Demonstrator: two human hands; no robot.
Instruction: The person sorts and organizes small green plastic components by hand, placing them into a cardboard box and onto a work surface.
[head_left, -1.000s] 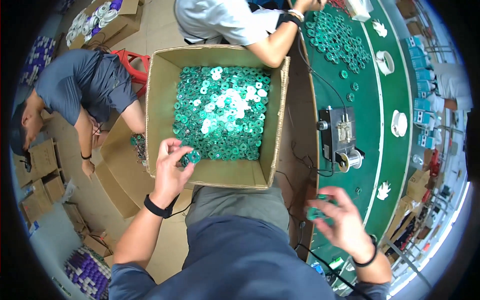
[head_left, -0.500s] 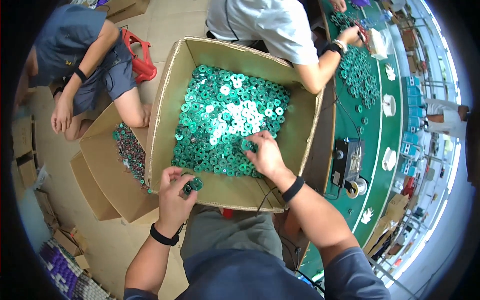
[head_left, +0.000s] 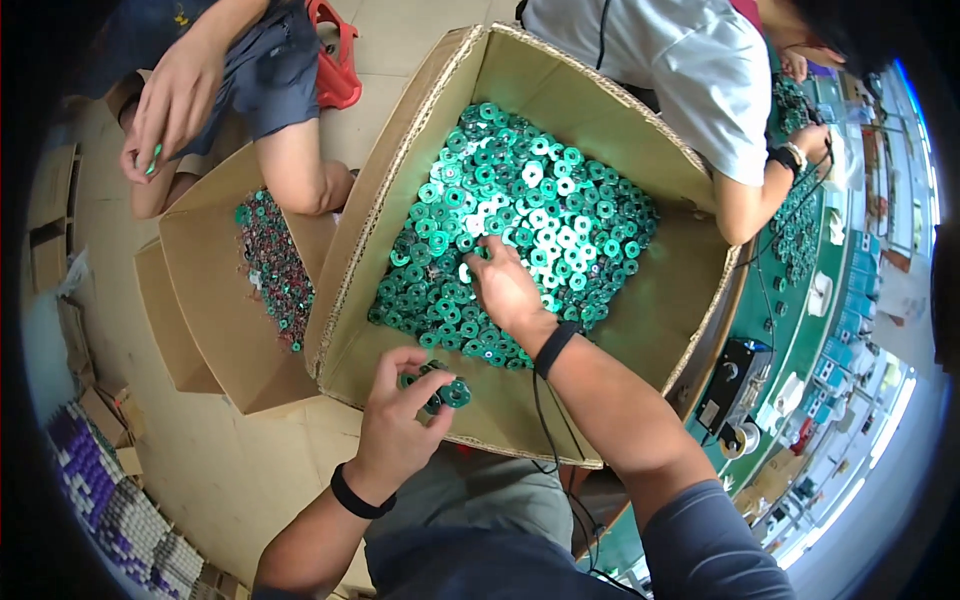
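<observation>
A large cardboard box [head_left: 650, 335] stands in front of me, its bottom covered with many green ring-shaped circuit boards [head_left: 560, 235]. My left hand [head_left: 395, 425] is over the box's near left side, fingers curled round a few green ring boards [head_left: 453, 392]. Down in the box, my right hand [head_left: 508, 288] touches the left middle of the pile. Its thumb and fingers close on a green ring board [head_left: 482, 252], partly hidden by the fingertips. Each of my wrists wears a black band.
At left, a smaller open box [head_left: 215, 290] holds green and reddish parts, beside a seated person's knee and hand [head_left: 180, 95]. Another person's arm [head_left: 745, 205] passes the box's far right corner. The green workbench [head_left: 775, 320] carries ring boards, a black device [head_left: 735, 385] and a wire spool.
My view has shifted, so the box appears farther right and turned. My right hand has moved leftward over the pile and reaches into it. The left hand still holds its ring boards.
</observation>
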